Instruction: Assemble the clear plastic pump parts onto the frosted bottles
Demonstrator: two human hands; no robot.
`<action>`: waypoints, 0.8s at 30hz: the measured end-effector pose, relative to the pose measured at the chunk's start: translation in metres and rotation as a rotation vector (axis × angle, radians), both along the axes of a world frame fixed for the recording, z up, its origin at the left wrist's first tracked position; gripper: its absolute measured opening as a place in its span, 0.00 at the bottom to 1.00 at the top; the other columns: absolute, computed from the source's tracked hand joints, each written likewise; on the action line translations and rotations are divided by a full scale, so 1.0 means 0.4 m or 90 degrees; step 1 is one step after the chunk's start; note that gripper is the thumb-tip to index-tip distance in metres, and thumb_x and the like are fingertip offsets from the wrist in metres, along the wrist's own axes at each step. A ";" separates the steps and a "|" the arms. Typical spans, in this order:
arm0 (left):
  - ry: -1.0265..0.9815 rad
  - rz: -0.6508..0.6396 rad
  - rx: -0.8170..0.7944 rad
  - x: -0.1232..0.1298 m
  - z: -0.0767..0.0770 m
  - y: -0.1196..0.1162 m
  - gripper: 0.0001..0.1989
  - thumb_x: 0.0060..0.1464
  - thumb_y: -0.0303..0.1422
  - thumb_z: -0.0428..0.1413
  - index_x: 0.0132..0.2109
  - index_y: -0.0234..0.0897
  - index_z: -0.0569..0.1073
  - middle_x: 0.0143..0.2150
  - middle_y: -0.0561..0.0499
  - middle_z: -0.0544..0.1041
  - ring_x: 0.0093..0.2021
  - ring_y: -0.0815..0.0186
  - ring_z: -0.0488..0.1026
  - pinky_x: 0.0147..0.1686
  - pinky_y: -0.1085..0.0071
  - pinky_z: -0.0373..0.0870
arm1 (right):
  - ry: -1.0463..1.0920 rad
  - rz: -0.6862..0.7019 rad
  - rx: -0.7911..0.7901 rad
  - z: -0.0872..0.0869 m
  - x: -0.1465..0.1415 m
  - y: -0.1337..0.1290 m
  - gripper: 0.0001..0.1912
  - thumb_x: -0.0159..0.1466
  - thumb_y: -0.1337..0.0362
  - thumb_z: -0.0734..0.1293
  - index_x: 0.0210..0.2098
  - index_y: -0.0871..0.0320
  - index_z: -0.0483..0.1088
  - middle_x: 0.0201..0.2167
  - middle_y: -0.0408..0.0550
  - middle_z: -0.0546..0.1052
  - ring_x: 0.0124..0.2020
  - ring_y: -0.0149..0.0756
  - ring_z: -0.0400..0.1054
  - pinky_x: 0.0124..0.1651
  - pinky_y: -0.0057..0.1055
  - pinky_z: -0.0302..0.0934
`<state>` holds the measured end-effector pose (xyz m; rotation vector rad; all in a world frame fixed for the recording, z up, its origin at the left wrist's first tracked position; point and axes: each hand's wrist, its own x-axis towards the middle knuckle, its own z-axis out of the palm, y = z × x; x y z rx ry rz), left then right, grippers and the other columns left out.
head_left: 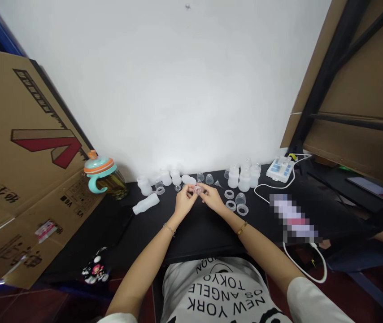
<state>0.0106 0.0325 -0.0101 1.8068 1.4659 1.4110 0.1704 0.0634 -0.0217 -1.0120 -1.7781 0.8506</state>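
Note:
Both my hands meet at the middle of the black table, fingers closed round one small translucent ring-like part [198, 189]. My left hand [185, 198] grips its left side, and my right hand [211, 197] grips its right side. Left of them a white bottle [146, 203] lies on its side, near an upright bottle [144, 185] and a clear ring [160, 190]. Behind my hands are clear caps [209, 179] and a white oval piece [188, 180]. To the right several bottles [244, 180] stand grouped, with loose rings [242, 209] and a clear cap [240, 198] in front.
A large jug [106, 177] with an orange and teal lid stands at the left by a cardboard sheet [26, 157]. At the right are a power strip [280, 168], a white cable [292, 179] and a pixelated object [292, 217]. A white wall [164, 89] rises behind the table [198, 233].

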 end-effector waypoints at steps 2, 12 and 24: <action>-0.005 0.004 -0.006 0.001 0.002 -0.001 0.10 0.54 0.38 0.59 0.42 0.39 0.73 0.36 0.53 0.80 0.22 0.73 0.69 0.27 0.75 0.63 | -0.001 0.003 0.004 0.000 0.000 -0.001 0.21 0.66 0.61 0.67 0.57 0.57 0.76 0.26 0.43 0.79 0.21 0.33 0.71 0.33 0.31 0.68; -0.017 0.008 -0.013 0.002 0.002 0.000 0.10 0.52 0.36 0.59 0.41 0.39 0.73 0.34 0.54 0.80 0.22 0.72 0.68 0.27 0.75 0.64 | -0.023 0.003 0.018 0.008 0.001 -0.004 0.20 0.66 0.60 0.67 0.56 0.58 0.77 0.31 0.45 0.81 0.23 0.33 0.70 0.33 0.29 0.67; -0.015 -0.017 -0.010 0.000 0.003 -0.004 0.12 0.56 0.37 0.57 0.45 0.39 0.73 0.38 0.52 0.80 0.22 0.73 0.67 0.25 0.75 0.63 | -0.011 0.010 0.045 0.007 0.002 -0.004 0.17 0.66 0.57 0.66 0.51 0.55 0.78 0.35 0.46 0.82 0.24 0.33 0.70 0.31 0.29 0.65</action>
